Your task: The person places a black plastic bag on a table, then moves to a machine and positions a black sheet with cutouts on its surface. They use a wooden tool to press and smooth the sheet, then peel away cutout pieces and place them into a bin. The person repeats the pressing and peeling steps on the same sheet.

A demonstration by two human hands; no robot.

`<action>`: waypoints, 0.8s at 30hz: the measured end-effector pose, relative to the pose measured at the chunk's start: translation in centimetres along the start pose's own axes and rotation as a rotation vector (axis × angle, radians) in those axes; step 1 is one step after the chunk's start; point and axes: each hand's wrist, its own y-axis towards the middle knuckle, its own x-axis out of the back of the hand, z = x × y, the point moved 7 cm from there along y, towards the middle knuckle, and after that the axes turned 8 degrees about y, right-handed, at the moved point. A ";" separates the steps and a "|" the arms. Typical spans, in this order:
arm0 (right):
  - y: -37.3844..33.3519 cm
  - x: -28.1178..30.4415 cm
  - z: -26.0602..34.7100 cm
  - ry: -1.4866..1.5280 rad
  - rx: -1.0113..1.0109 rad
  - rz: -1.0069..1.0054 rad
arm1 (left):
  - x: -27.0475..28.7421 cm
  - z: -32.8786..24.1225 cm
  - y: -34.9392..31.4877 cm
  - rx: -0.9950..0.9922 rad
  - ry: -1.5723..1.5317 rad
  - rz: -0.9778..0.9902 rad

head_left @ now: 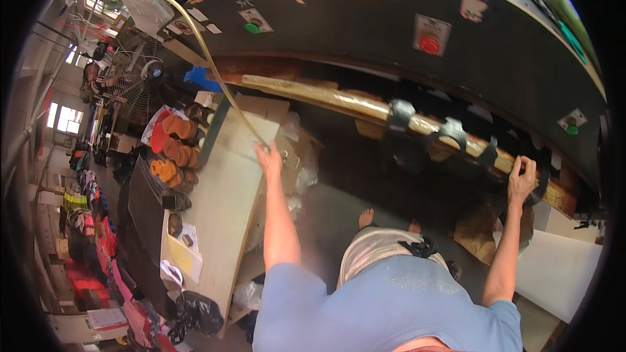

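My left hand (268, 158) is closed around the lower end of a yellowish flexible hose (213, 65), beside a pale worktable. The hose arcs down from the upper left, and whatever fitting it ends in is hidden by my fingers. At the right, my right hand (522, 179) has its fingers bent and pressed together at the end of a long, shiny amber-brown bar (339, 99). What those fingers grip, if anything, cannot be made out. Several dark pieces with glossy highlights, such as this one (402, 116), sit along the bar between my hands.
Behind the bar rises a dark machine panel (352, 23) with a red button (429, 44) and green buttons. The pale worktable (238, 176) stands left, with stacked brown-orange shoe-like pieces (179, 150) beside it. A large fan (140, 78) is farther back; a white board (561, 267) leans right.
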 end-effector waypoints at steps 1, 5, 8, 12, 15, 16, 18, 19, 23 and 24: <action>0.0 0.1 0.2 -0.018 0.011 -0.001 | -1.9 1.6 0.8 0.038 -0.098 0.235; 0.1 0.1 0.0 -0.038 -0.107 0.014 | -4.4 1.6 -0.2 -0.248 -0.100 0.311; -0.1 0.1 -0.6 -0.138 -0.200 0.030 | -5.0 0.1 0.0 -0.380 -0.020 0.243; -1.0 0.8 0.0 -0.102 -0.074 -0.015 | -8.8 -1.6 2.7 -0.166 -0.127 0.564; -2.4 1.6 -0.6 -0.121 -0.115 -0.012 | -8.0 -4.5 3.4 -0.251 0.081 0.496; -2.7 1.9 -0.6 -0.111 -0.124 -0.003 | -6.5 -5.7 3.2 -0.291 0.010 0.492; -3.2 2.4 -0.6 -0.072 -0.105 0.001 | -2.4 -8.4 2.0 -0.334 -0.075 0.512; -3.3 2.5 -0.8 -0.089 -0.141 0.024 | 0.7 -10.3 1.9 -0.385 -0.139 0.504; -3.2 2.8 -0.5 -0.118 -0.146 0.000 | 17.7 -19.2 4.4 -0.588 -0.351 0.369; -3.4 2.7 -0.4 -0.127 -0.126 0.001 | 22.6 -21.4 5.1 -0.681 -0.323 0.218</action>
